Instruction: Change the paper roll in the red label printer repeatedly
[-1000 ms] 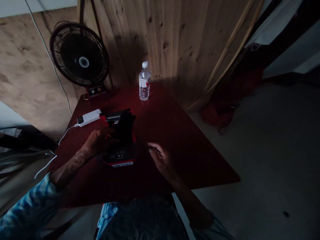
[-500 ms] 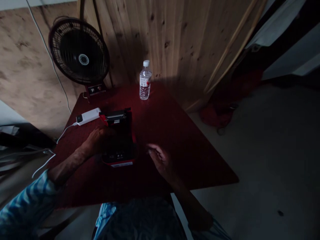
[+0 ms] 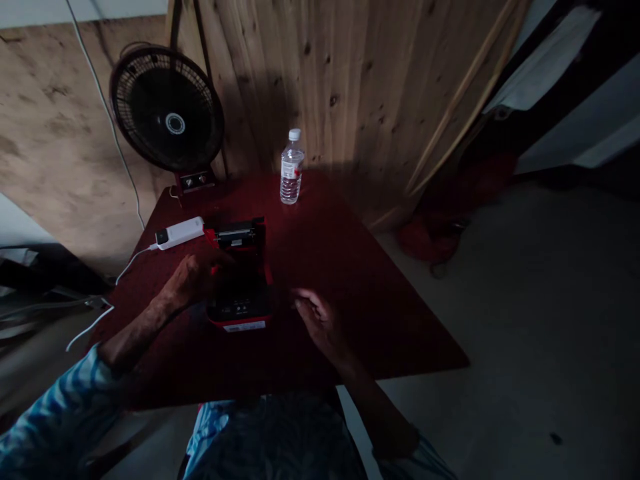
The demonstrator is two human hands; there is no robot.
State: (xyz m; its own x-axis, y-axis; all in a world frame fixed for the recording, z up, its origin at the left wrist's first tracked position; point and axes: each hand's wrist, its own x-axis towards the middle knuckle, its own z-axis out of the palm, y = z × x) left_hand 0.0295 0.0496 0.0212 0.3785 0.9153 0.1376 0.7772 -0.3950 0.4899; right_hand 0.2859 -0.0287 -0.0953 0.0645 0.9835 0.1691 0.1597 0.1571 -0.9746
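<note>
two hands [image 3: 190, 280] [image 3: 321, 325], red-black device [image 3: 243, 297] between

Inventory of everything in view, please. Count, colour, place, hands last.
Table: 1, dark red, centre
Open-lidded device: 1, red and black, on table between the hands
Slim device: 1, white with dark end, on table beyond left hand, white cable attached
Bottle: 1, clear, white cap, upright near table's far edge
Fan: 1, dark, table's far left corner
Wall cord: 1, pale, behind fan
Cloth: 1, white, upper right
Bundle: 1, red, floor, right; type unclear
Left hand: 1, at open-lidded device, fingertips lost in shadow
Right hand: 1, right of it, visibly empty
</note>
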